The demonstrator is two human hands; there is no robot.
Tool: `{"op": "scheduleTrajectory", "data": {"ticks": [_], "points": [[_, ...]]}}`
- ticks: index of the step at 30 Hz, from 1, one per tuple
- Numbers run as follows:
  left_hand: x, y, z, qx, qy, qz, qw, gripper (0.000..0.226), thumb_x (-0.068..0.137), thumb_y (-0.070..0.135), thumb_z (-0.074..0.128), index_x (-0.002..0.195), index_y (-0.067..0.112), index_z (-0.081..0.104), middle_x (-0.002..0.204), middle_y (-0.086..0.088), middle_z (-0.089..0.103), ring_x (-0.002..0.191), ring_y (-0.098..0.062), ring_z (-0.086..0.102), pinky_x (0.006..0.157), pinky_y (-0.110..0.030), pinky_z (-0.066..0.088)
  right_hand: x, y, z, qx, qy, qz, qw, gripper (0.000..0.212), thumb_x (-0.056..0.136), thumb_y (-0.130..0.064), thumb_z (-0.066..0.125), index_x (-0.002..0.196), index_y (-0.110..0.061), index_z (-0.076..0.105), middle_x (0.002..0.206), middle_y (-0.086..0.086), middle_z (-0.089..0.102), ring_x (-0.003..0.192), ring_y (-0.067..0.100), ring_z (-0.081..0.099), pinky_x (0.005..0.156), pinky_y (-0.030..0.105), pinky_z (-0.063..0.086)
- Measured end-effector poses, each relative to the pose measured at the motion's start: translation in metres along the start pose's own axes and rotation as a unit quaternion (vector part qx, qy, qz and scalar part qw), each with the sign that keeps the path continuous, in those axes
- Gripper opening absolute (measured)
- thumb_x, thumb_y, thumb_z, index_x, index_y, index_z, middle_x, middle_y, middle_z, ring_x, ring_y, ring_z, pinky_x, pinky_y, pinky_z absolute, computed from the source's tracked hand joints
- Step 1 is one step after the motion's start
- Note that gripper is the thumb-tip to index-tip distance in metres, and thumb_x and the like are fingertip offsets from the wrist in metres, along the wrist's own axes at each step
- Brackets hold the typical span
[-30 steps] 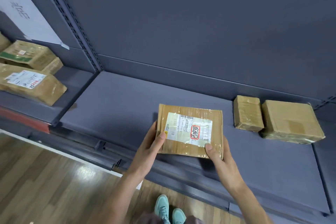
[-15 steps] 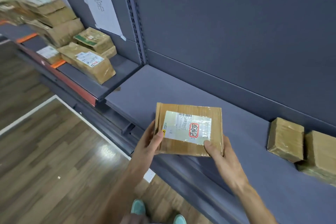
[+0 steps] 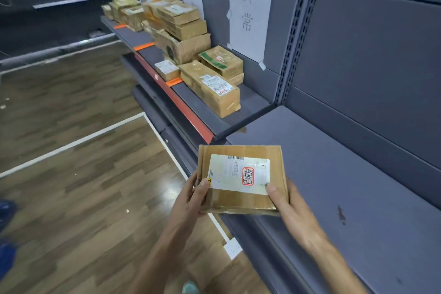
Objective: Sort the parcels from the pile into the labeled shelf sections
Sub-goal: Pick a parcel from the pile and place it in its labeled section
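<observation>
Grey metal shelf [image 3: 334, 174]: bare section at 3 o'clock. Taped brown parcels [image 3: 210, 88] at 12 o'clock, under white paper sign [image 3: 250, 14]. Flat brown cardboard parcel [image 3: 241, 179], centre, label up, probably for reading; left hand [image 3: 191, 200] and right hand [image 3: 288, 210] clasp its sides.

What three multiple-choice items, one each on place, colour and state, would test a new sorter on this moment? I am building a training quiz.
1. Where does the paper sign hang?
A. on the shelving's back panel, above the parcels
B. on the floor
C. on the held parcel

2. What colour is the stamp outline on the held parcel's label?
A. green
B. red
C. blue

3. How is the held parcel kept?
A. lying on the shelf
B. in one hand
C. in both hands, label up

Key: 1 A, it is taped to the grey panel; 2 B, red rings the marking; 3 C, left hand and right hand grip its near corners.
</observation>
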State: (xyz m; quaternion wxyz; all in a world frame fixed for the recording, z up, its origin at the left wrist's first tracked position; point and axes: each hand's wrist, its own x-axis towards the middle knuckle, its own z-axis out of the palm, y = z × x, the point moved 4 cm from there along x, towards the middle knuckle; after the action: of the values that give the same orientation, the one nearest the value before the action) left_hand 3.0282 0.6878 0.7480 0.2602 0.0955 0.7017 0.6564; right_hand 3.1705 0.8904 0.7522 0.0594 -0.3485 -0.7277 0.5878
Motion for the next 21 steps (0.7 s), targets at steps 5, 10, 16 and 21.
{"op": "scheduleTrajectory", "data": {"ticks": [5, 10, 16, 21], "points": [[0.027, 0.015, -0.078, 0.007, 0.017, 0.0, 1.0, 0.051, 0.087, 0.065, 0.052, 0.135, 0.047, 0.055, 0.118, 0.028, 0.069, 0.102, 0.007, 0.067, 0.068, -0.017, 0.057, 0.029, -0.041, 0.071, 0.011, -0.025, -0.016, 0.999, 0.053, 0.083, -0.081, 0.051, 0.131, -0.063, 0.039, 0.113, -0.05, 0.057, 0.112, -0.021, 0.051, 0.095, 0.022, 0.039], [0.05, 0.021, -0.148, 0.013, 0.053, -0.005, 0.999, 0.041, 0.087, 0.064, 0.052, 0.127, 0.055, 0.055, 0.121, 0.033, 0.067, 0.108, 0.008, 0.065, 0.081, -0.024, 0.054, 0.055, -0.074, 0.138, 0.001, -0.065, -0.021, 0.998, 0.077, 0.077, -0.088, 0.051, 0.146, -0.054, 0.037, 0.12, -0.039, 0.062, 0.119, -0.004, 0.057, 0.112, 0.042, 0.041], [0.08, 0.027, -0.199, -0.013, 0.088, -0.009, 0.996, 0.04, 0.091, 0.063, 0.062, 0.127, 0.047, 0.057, 0.117, 0.031, 0.07, 0.106, 0.009, 0.066, 0.072, -0.014, 0.055, 0.095, -0.103, 0.191, -0.019, -0.098, -0.026, 0.995, 0.067, 0.086, -0.078, 0.05, 0.147, -0.054, 0.035, 0.122, -0.038, 0.061, 0.12, -0.005, 0.055, 0.112, 0.041, 0.04], [0.126, 0.033, -0.23, -0.005, 0.12, -0.019, 0.993, 0.067, 0.081, 0.064, 0.055, 0.143, 0.04, 0.048, 0.121, 0.031, 0.068, 0.107, 0.014, 0.063, 0.076, -0.011, 0.052, 0.148, -0.127, 0.226, -0.025, -0.128, -0.032, 0.991, 0.062, 0.086, -0.079, 0.049, 0.143, -0.058, 0.036, 0.118, -0.041, 0.061, 0.113, -0.01, 0.058, 0.102, 0.034, 0.042]]}}
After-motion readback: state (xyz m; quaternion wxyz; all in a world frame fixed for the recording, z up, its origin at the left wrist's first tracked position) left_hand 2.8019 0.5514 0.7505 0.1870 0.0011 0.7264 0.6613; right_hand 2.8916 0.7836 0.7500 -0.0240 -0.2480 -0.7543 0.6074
